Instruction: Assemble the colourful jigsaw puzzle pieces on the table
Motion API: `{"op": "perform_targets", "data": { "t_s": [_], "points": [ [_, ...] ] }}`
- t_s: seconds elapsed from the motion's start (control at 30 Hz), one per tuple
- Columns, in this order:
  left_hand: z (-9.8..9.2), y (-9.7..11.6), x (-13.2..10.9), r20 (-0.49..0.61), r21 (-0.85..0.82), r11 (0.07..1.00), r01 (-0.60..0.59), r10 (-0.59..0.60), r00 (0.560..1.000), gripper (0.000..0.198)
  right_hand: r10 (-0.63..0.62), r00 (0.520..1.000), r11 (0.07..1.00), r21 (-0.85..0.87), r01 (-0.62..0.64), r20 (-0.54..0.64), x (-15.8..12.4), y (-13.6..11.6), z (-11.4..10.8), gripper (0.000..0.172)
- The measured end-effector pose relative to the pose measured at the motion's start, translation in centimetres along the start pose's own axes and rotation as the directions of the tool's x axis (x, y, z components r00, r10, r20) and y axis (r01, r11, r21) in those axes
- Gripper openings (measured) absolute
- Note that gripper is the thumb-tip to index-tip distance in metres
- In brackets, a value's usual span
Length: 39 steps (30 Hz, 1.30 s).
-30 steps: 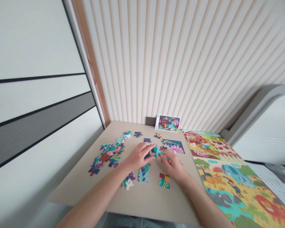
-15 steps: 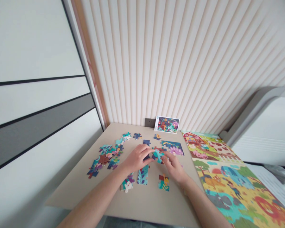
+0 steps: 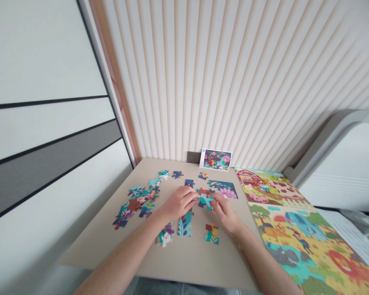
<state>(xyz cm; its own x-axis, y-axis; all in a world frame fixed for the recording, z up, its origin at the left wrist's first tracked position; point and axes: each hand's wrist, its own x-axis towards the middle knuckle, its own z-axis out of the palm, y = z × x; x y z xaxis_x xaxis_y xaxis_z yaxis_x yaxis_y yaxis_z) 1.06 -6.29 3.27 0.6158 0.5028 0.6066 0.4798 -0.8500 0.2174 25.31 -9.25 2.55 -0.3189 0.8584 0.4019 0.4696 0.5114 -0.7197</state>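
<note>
A teal jigsaw puzzle piece (image 3: 205,199) lies between my two hands, just below a reddish-brown piece in the middle of the table. My left hand (image 3: 180,202) has thumb and fingertips closed at its left edge. Closed on its right edge are the fingers of my right hand (image 3: 225,211). Joined pieces with a purple shape (image 3: 228,192) lie beyond my right hand. Under and in front of my left hand is a strip of blue-teal pieces (image 3: 185,225), partly covered. Another small joined group, teal and orange (image 3: 212,234), lies nearer me.
A heap of loose puzzle pieces (image 3: 137,203) spreads over the left of the beige table (image 3: 110,254). A picture card (image 3: 215,159) leans on the ribbed wall beside a socket (image 3: 193,157). Finished animal puzzles (image 3: 301,241) lie along the right side.
The teal piece has turned from tilted to flatter and lower between my fingers. Both hands stay almost in place, the left fingers drawn closer together.
</note>
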Motion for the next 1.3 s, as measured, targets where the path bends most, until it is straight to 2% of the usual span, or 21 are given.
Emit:
{"op": "perform_targets", "data": {
  "t_s": [0.17,0.4,0.73,1.13,1.3],
  "points": [
    [0.07,-0.08,-0.09,-0.029,0.019,1.000,-0.001,0.001,1.000,0.012,-0.013,1.000,0.999,-0.048,0.012,-0.003,-0.04,0.04,0.16,0.034],
    [0.15,-0.46,-0.21,-0.106,0.057,0.998,0.033,-0.027,0.994,0.011,-0.037,0.996,0.995,-0.093,0.029,-0.083,0.45,-0.19,0.21,0.038],
    [0.28,-0.37,-0.29,-0.130,0.077,0.996,0.053,-0.043,0.991,0.011,-0.052,0.993,0.994,-0.102,0.042,-0.105,0.32,-0.19,0.13,0.033],
    [0.26,-0.41,-0.32,-0.150,0.058,0.996,0.075,-0.065,0.987,0.011,-0.133,0.990,0.975,-0.186,0.120,-0.057,0.19,0.18,0.23,0.025],
    [0.30,-0.53,-0.40,-0.139,0.054,0.995,0.085,-0.077,0.987,0.012,-0.122,0.991,0.965,-0.239,0.105,-0.055,0.16,0.50,0.19,0.031]
  ]
}}
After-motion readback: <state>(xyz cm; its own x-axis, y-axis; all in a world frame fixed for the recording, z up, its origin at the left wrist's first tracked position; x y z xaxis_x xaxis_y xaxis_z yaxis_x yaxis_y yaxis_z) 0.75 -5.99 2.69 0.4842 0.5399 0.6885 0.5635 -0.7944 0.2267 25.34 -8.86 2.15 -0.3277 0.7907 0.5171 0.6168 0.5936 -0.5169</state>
